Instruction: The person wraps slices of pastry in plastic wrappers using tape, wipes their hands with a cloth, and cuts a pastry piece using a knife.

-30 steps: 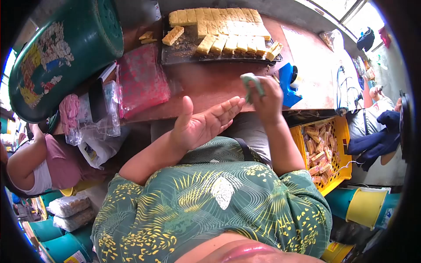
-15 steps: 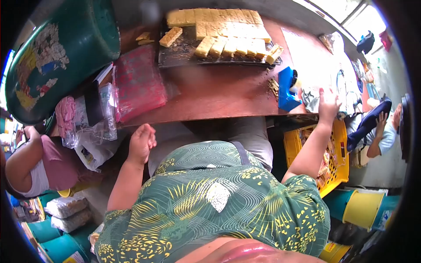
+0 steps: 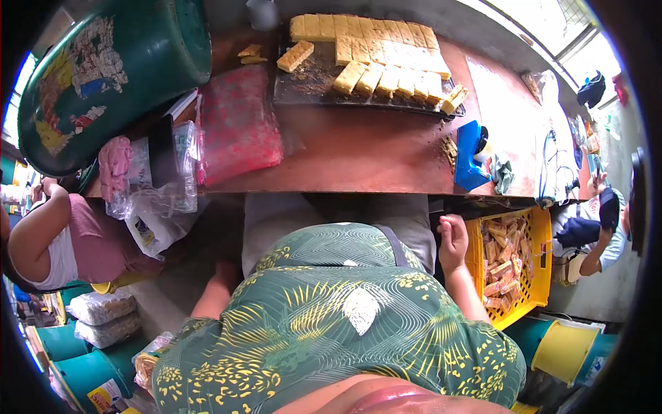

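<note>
My right hand [image 3: 452, 240] hangs in front of the table edge, beside the yellow crate [image 3: 541, 265], with loosely bent fingers, a little apart, and nothing in them. My left hand [image 3: 226, 272] is low at my left side, dark and partly hidden, its fingers not readable. On the table [image 3: 358, 162], a green cloth [image 3: 502, 174] lies crumpled just right of the blue tape dispenser [image 3: 470, 159]. Farther back sits a dark tray [image 3: 293, 88] with rows of cut yellow bars [image 3: 393, 52]; a few are set apart or tilted.
Pink plastic bags [image 3: 240, 124] and clear bags [image 3: 148, 196] lie left, near a big green tub [image 3: 148, 55]. Wrapped bars [image 3: 505, 262] fill the crate. One person [image 3: 89, 238] is at far left, another [image 3: 589, 221] at far right. Buckets [image 3: 569, 350] stand low right.
The green cloth has left my right hand and now lies beside the tape dispenser. Both hands have drawn back from over the table, my left one down to my side.
</note>
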`<state>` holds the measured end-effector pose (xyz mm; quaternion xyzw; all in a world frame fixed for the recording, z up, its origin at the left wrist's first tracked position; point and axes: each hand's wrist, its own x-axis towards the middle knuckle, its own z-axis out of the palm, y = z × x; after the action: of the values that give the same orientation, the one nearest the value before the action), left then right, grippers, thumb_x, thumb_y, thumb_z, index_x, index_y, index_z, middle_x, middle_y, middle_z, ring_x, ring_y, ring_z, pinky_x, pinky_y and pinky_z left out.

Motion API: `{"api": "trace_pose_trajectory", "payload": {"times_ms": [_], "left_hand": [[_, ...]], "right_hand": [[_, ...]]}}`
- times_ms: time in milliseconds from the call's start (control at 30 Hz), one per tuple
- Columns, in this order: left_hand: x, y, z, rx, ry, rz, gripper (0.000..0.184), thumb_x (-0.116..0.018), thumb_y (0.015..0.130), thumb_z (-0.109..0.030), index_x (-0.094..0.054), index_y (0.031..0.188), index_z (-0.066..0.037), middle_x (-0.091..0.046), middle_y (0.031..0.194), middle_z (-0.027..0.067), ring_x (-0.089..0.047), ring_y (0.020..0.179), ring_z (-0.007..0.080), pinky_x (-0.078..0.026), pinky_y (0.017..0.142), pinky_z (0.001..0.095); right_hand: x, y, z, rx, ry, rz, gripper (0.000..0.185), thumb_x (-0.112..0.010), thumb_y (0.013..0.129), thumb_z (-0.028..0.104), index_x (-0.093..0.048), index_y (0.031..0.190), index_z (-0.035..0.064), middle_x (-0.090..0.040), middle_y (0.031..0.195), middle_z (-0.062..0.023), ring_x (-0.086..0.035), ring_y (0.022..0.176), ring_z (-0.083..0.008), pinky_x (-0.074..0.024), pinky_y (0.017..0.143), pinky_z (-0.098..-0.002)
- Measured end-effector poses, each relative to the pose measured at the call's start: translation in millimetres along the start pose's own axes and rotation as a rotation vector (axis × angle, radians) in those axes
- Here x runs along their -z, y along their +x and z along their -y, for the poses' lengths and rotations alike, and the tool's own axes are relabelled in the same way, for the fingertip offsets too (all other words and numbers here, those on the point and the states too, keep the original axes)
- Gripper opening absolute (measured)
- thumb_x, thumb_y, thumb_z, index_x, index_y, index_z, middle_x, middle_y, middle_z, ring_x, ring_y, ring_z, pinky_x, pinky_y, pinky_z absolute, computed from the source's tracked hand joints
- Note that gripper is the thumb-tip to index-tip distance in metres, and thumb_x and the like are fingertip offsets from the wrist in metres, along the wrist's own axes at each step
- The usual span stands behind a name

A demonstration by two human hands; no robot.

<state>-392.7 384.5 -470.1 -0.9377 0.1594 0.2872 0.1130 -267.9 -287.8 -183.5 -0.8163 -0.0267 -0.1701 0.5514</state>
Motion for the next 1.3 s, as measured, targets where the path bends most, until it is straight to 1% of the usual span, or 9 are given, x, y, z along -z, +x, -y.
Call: {"api": "trace_pose_trajectory", "payload": {"times_ms": [67,100,167,233,300,467,500,900,1300], "left_hand": [[-22.9,-20.2,-25.1,0.047,-0.299,0.125,0.050,-0.057,0.098,-0.024,-0.056,0.146,-0.010,-0.061,0.140,0.0247,-0.062,0.127,0.0400,-0.051,0.105,0.0509],[-28.3,-24.1,-35.5,0.079,-0.397,0.148,0.049,-0.058,0.098,-0.025,-0.057,0.144,-0.010,-0.062,0.138,0.0248,-0.062,0.126,0.0404,-0.051,0.104,0.0513],[-30.4,-27.9,-43.7,0.116,-0.518,0.168,0.047,-0.058,0.097,-0.028,-0.060,0.140,-0.010,-0.064,0.135,0.0248,-0.064,0.123,0.0413,-0.052,0.103,0.0520],[-32.2,-28.4,-43.1,0.114,-0.540,0.174,0.045,-0.059,0.097,-0.030,-0.063,0.137,-0.009,-0.066,0.132,0.0248,-0.065,0.121,0.0421,-0.053,0.101,0.0528],[-35.7,-28.9,-41.5,0.119,-0.556,0.161,0.044,-0.060,0.096,-0.033,-0.065,0.133,-0.009,-0.067,0.129,0.0249,-0.066,0.118,0.0429,-0.054,0.099,0.0535],[-38.5,-23.9,-34.0,0.131,-0.559,0.099,0.043,-0.061,0.095,-0.039,-0.072,0.124,-0.009,-0.071,0.121,0.0250,-0.069,0.112,0.0451,-0.056,0.094,0.0554],[-32.5,-25.9,-31.7,0.149,-0.516,0.174,0.042,-0.061,0.095,-0.039,-0.073,0.123,-0.010,-0.073,0.118,0.0245,-0.070,0.109,0.0452,-0.056,0.093,0.0557],[-0.4,13.2,-21.2,0.213,-0.554,0.162,0.043,-0.057,0.097,-0.039,-0.072,0.124,-0.010,-0.071,0.124,0.0227,-0.068,0.115,0.0421,-0.055,0.096,0.0541],[-27.7,-27.7,-38.5,0.232,-0.590,0.168,0.044,-0.055,0.099,-0.040,-0.072,0.126,-0.010,-0.069,0.128,0.0215,-0.066,0.120,0.0401,-0.055,0.098,0.0529]], "right_hand": [[12.4,-42.4,-43.4,-0.593,0.211,-0.276,0.025,-0.054,0.111,0.028,-0.066,0.112,0.0065,-0.059,0.093,0.0000,-0.055,0.082,-0.0061,-0.0480,0.073,-0.0227],[28.7,-69.0,-78.1,-0.760,0.004,-0.150,0.030,-0.046,0.113,0.031,-0.065,0.119,0.0077,-0.063,0.107,-0.0010,-0.058,0.083,-0.0121,-0.0505,0.077,-0.0278],[47.9,-118.1,-114.4,-1.021,-0.476,0.270,0.030,-0.047,0.113,0.031,-0.066,0.119,0.0078,-0.063,0.108,-0.0017,-0.058,0.085,-0.0130,-0.0506,0.078,-0.0284],[48.5,-157.4,-127.5,-1.116,-0.586,0.494,0.030,-0.047,0.112,0.031,-0.066,0.119,0.0079,-0.063,0.109,-0.0024,-0.058,0.086,-0.0138,-0.0508,0.079,-0.0290],[42.4,-176.4,-123.2,-1.146,-0.596,0.607,0.030,-0.048,0.111,0.031,-0.066,0.119,0.0079,-0.064,0.109,-0.0031,-0.059,0.087,-0.0147,-0.0509,0.079,-0.0296],[39.3,-151.4,-93.4,-1.041,-0.483,0.495,0.030,-0.049,0.110,0.031,-0.067,0.120,0.0081,-0.064,0.111,-0.0048,-0.059,0.090,-0.0168,-0.0513,0.081,-0.0311],[36.1,-148.3,-88.9,-1.016,-0.465,0.469,0.030,-0.049,0.110,0.031,-0.067,0.120,0.0081,-0.064,0.111,-0.0051,-0.060,0.090,-0.0172,-0.0513,0.082,-0.0314],[24.5,-120.8,-58.7,-0.915,-0.408,0.431,0.031,-0.053,0.106,0.031,-0.069,0.120,0.0086,-0.066,0.115,-0.0092,-0.061,0.097,-0.0223,-0.0521,0.086,-0.0350],[22.9,-115.4,-51.3,-0.903,-0.453,0.489,0.033,-0.056,0.102,0.031,-0.071,0.121,0.0090,-0.067,0.119,-0.0133,-0.063,0.105,-0.0274,-0.0529,0.090,-0.0386]]}}
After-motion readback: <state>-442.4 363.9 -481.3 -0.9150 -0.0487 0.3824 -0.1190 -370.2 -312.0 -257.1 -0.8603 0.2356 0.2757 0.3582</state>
